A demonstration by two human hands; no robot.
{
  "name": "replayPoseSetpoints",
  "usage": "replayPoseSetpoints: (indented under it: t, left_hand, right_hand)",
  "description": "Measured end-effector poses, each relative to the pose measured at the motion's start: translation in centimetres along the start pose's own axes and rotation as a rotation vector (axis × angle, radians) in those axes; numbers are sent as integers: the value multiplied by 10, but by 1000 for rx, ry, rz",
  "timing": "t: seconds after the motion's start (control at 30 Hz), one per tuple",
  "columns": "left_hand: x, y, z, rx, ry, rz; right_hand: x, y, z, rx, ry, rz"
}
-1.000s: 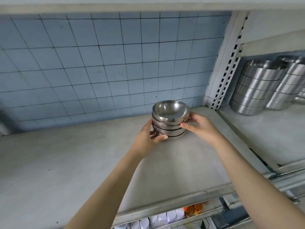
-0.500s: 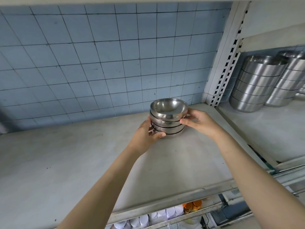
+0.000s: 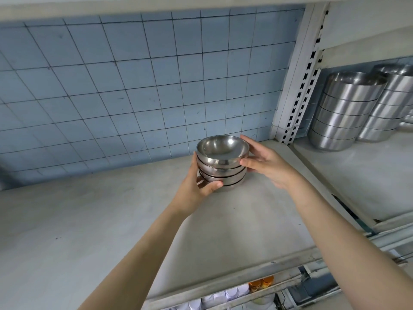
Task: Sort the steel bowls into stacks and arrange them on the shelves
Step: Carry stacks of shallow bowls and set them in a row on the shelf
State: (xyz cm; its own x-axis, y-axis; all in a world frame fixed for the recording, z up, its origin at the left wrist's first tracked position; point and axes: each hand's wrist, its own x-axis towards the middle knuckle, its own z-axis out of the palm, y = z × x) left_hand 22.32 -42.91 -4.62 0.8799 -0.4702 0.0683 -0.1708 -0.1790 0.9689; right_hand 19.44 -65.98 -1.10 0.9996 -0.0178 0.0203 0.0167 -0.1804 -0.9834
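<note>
So the person has a stack of small steel bowls, four of them nested as far as one can count, held between both hands toward the back right corner of the shelf. It's close to the blue tiled wall and not far from the white slotted upright post. The bottom bowl is right at the shelf surface, but whether it's actually sitting on it or a hair above is hard to tell.

The left hand cups the lower left side of the stack. Its thumb is pressed across the front of the bottom bowls, and the fingers wrap up the left side and round the back, mostly hidden. The right hand takes the top right. Its thumb sits on the front of the top bowl just under the rim, and one finger reaches along the back of the rim, so the hand is spread wide with the top bowl pinched in between.

Past the post, on the neighbouring shelf, stand two taller stacks of bigger steel bowls, side by side and well apart from the hands.
</note>
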Motion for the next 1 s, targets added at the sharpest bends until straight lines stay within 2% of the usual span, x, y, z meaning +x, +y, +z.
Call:
replayPoseSetpoints:
  t: [0.3, 0.53, 0.73, 1.0]
  left_hand:
    - [-3, 3, -1, -8, 4, 46]
    - [-9, 48, 29, -12, -20, 138]
    - [-4, 90, 110, -19, -131, 206]
    - [-13, 147, 280, -41, -288, 304]
  right_hand:
    - [-16, 0, 1, 71, 49, -65]
    - [-55, -17, -33, 136, 125, -146]
    - [-121, -31, -111, 71, 229, -139]
    - [-245, -35, -250, -19, 369, -126]
